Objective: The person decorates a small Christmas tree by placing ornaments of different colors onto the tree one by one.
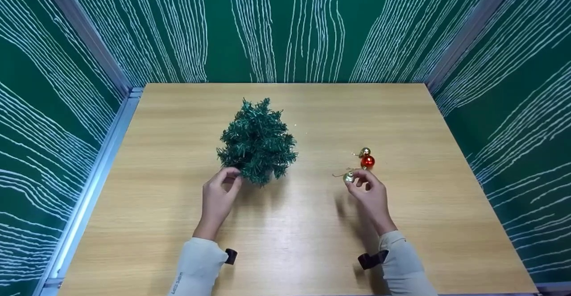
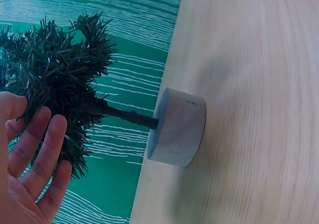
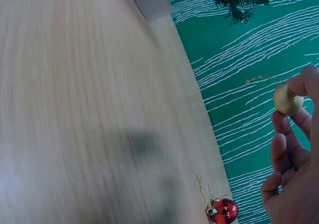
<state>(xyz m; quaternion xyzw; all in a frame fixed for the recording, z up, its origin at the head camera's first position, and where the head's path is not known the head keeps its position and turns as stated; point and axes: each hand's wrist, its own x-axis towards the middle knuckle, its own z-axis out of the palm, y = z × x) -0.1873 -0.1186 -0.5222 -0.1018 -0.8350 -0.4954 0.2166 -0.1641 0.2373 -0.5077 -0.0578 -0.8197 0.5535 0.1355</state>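
A small artificial Christmas tree stands left of the table's middle. Its brown stem and round pale base show in the left wrist view. My left hand is at the tree's lower left side, thumb and index finger pinching the edge of its foliage, the other fingers loosely spread. Above the table at the right, my right hand pinches a gold Christmas ball between thumb and fingers. A thin gold thread sticks out from this ball. Beyond that hand lie a red Christmas ball and another gold ball, close together.
Both hands are over a light wooden table. Green panels with white wavy lines enclose its back and sides. A metal rail runs along the left edge. Dark wrist straps sit over the pale sleeves.
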